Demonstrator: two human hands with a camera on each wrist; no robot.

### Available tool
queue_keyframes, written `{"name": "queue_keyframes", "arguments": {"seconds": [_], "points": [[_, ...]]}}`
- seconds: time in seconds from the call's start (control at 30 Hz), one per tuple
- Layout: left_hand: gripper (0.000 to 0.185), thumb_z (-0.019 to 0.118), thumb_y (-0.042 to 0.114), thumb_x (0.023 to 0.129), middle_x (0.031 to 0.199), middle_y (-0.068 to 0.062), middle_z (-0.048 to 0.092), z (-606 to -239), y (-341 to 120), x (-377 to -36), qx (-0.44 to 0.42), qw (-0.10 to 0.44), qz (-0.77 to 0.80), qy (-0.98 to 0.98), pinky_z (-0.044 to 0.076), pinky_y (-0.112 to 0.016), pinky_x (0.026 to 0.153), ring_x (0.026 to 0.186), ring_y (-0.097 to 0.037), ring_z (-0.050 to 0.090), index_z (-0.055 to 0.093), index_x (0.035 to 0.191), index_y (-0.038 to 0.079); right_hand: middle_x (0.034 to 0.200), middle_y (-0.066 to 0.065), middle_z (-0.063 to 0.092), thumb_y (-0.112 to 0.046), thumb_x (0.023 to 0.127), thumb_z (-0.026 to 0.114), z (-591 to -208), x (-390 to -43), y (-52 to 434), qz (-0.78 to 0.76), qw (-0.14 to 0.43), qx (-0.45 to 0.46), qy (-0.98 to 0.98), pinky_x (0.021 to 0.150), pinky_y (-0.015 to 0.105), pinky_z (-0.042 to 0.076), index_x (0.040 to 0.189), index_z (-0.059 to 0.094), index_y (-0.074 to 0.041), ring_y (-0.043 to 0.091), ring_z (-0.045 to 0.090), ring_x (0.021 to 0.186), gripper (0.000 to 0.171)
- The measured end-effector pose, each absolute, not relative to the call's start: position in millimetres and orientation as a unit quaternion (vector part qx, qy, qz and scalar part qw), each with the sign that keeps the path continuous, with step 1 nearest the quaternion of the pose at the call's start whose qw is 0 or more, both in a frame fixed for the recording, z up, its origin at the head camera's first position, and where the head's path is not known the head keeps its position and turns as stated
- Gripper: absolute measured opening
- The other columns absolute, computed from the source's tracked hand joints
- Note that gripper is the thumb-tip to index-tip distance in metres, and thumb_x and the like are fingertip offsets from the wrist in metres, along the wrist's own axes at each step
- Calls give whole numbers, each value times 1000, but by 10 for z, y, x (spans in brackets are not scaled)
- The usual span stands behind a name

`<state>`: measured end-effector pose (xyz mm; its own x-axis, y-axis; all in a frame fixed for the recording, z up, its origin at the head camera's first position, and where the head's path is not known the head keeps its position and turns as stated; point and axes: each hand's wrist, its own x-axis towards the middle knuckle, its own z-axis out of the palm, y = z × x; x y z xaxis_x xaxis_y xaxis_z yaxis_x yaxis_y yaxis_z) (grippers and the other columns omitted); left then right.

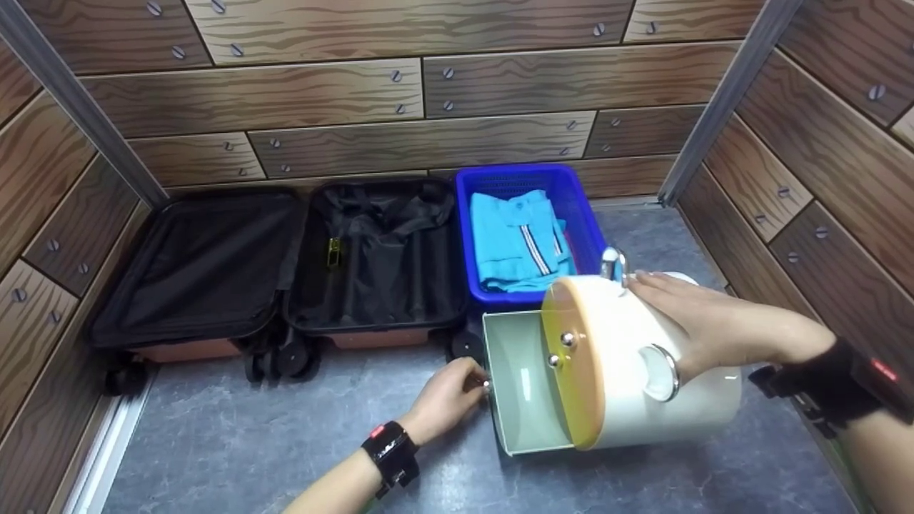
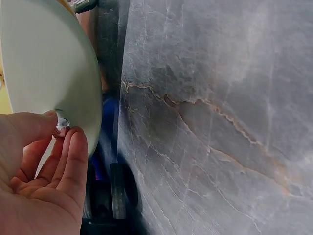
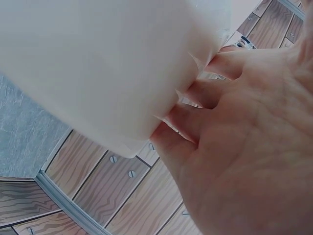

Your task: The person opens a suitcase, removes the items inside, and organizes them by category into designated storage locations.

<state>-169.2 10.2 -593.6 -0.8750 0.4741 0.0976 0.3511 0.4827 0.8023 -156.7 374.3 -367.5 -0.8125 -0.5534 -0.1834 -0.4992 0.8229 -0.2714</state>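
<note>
A white rounded cabinet (image 1: 664, 421) with an orange-yellow front (image 1: 589, 385) stands on the floor at the right in the head view. Out of its front sticks a pale green drawer (image 1: 510, 343), whose visible inside holds nothing. My left hand (image 1: 450, 396) pinches the silver knob (image 2: 62, 125) on the drawer's face between thumb and fingers. Across the top of the cabinet lies my right hand (image 1: 728, 328), its fingers touching the white shell, near a chrome-rimmed round opening (image 1: 660, 373). Two more silver knobs, one of them the upper knob (image 1: 568, 339), show on the front.
An unfolded suitcase (image 1: 385, 285) with black lining lies at the back left, its wheels towards me. Beside it a blue basket (image 1: 589, 235) holds a folded turquoise garment (image 1: 507, 235). Wood-patterned walls (image 1: 357, 86) enclose the grey marbled floor (image 1: 271, 435).
</note>
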Motion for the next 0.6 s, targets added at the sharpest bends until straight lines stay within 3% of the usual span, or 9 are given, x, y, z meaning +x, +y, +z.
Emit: {"name": "queue_keyframes", "arguments": {"seconds": [0.3,0.47,0.6], "points": [[23,73,8,93,110,-3,68,-5718,-3,-1787,264,64,410,871,56,-28,86,95,-12,65,68,115,8,159,31,30,-70,59,87,-3675,-1573,3739,-108,129,-280,945,117,66,22,158,28,4,49,25,148,137],[26,70,17,97,119,-2,66,-5348,-217,-1993,259,32,370,892,54,-34,94,107,-16,63,67,122,12,160,30,30,-68,60,87,-3674,-1572,3742,-106,131,-279,945,117,65,22,158,28,3,48,25,148,135],[26,67,21,98,119,-3,68,-5111,-457,-2265,237,-22,333,912,52,-38,97,110,-19,64,69,122,12,159,30,32,-64,59,89,-3681,-1576,3744,-103,128,-282,945,117,66,23,158,29,3,49,26,147,134]]}}
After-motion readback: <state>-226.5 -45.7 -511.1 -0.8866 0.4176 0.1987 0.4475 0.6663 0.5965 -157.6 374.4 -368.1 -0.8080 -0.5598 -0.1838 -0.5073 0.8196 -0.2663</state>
